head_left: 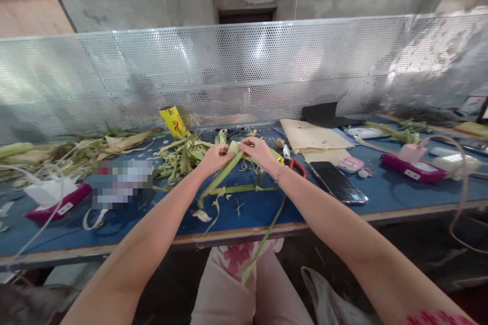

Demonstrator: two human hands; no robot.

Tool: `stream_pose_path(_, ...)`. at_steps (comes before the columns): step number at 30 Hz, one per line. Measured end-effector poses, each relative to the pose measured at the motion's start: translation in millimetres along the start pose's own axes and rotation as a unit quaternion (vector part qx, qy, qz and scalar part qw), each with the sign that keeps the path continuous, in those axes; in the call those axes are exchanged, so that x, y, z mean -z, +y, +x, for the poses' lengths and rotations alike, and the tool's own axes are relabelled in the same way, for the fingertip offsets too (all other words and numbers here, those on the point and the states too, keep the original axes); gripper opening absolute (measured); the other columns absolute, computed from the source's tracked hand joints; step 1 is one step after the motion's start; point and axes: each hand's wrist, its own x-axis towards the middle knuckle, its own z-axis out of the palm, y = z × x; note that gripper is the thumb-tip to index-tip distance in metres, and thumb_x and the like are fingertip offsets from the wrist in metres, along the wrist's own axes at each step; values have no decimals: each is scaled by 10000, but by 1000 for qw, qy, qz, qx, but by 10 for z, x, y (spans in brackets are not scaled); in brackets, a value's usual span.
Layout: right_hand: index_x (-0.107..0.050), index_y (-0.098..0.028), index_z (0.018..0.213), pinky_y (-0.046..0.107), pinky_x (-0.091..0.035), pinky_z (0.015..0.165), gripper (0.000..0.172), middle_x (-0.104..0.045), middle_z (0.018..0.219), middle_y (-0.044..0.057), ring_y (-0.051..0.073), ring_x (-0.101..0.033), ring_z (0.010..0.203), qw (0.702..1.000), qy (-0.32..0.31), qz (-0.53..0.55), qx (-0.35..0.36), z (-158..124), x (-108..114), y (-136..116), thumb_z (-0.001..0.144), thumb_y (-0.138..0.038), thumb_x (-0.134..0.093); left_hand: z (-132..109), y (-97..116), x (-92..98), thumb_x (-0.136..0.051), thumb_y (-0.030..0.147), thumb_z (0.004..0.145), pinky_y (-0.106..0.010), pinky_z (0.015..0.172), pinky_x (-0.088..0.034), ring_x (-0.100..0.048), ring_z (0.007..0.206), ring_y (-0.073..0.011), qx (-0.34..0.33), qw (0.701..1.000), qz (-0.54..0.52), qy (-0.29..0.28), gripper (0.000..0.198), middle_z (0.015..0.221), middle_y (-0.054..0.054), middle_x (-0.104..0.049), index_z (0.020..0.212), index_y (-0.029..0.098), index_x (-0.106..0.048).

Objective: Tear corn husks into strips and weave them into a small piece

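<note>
Above the blue tabletop, my left hand (218, 156) and my right hand (256, 151) meet close together, fingers pinched. Between them is a long pale-green leaf strip (223, 175), which looks like corn husk. It slants down to the left toward the table. My right hand grips its upper end, and the left thumb and fingers press on it just beside. Behind my left hand lies a heap of similar leaf pieces (183, 155). Another green strip (263, 244) hangs over the table's front edge toward my lap. Red-handled pliers (296, 166) lie partly behind my right wrist.
A black phone (337, 183) and a pink case (351, 163) lie to the right. Magenta power strips (414, 170) with cables sit at both sides. A yellow box (173, 121) stands before the perforated metal screen (244, 71). Dried husks (95, 150) cover the left.
</note>
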Motion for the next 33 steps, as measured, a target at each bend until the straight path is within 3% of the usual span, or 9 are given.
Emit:
stream_pose_path(3,-573,-156,725,248,-523,645,34,-575,692,-9,71,-554,591,1000,-15,23,-16,-13,-3,-13,698,-161,-552,24,-14,-5,-504,380,718,-303,711,-460,-592,738,-168,1,999,25,28,277,767,-45,-646,791,126,-586)
stream_pose_path(9,-597,-165,829,256,-527,674,236,-628,805,13,80,-584,679,998,-57,-18,-16,48,53,71,717,-57,-419,9,-44,14,-564,376,671,-333,772,-466,-599,824,-190,18,995,81,60,416,927,-90,-646,992,112,-562)
stream_pose_path(12,-579,-182,922,259,-524,655,282,-621,862,28,97,-583,736,996,-70,-61,15,82,48,130,741,-73,-393,-29,0,-22,-623,351,614,-334,770,-469,-589,879,-207,-12,994,111,22,525,1054,-94,-613,1085,139,-529)
stream_pose_path(16,-513,-165,979,319,-495,753,215,-543,1010,86,138,-553,865,976,-22,-177,122,37,33,136,771,-195,-467,-43,27,-58,-541,277,665,-300,691,-459,-581,756,-178,-23,983,173,64,388,888,-63,-639,1025,134,-559)
stream_pose_path(19,-485,-160,926,351,-463,804,269,-475,1021,91,159,-521,887,939,2,-287,191,-22,28,132,711,-280,-591,-31,0,-64,-510,276,680,-277,624,-442,-550,650,-151,-34,978,192,80,357,758,-36,-622,999,127,-569)
stream_pose_path(21,-488,-161,842,340,-456,799,173,-459,972,73,141,-513,831,924,-13,-324,205,-31,24,151,729,-258,-577,-28,-20,-68,-496,287,693,-282,624,-440,-548,638,-154,-33,976,199,83,371,731,-34,-615,1017,121,-567)
stream_pose_path(23,-494,-161,763,321,-448,791,58,-457,917,56,123,-502,775,916,-36,-341,209,-11,23,180,762,-205,-532,-33,-30,-75,-496,298,700,-295,656,-447,-568,675,-168,-28,976,201,80,406,759,-44,-627,1060,119,-552)
stream_pose_path(26,-492,-164,697,314,-434,790,68,-469,844,47,136,-491,784,908,-51,-358,214,50,41,208,764,-154,-502,-44,-29,-84,-509,295,702,-302,725,-454,-598,770,-183,-28,981,178,69,451,866,-64,-646,1120,126,-521)
stream_pose_path(33,-434,-187,637,320,-429,752,122,-517,739,50,165,-508,756,905,91,-372,187,190,373,212,756,-166,-447,-1,-63,-51,-528,252,691,-310,783,-463,-617,817,-180,33,990,88,107,454,942,-99,-648,1119,104,-489)
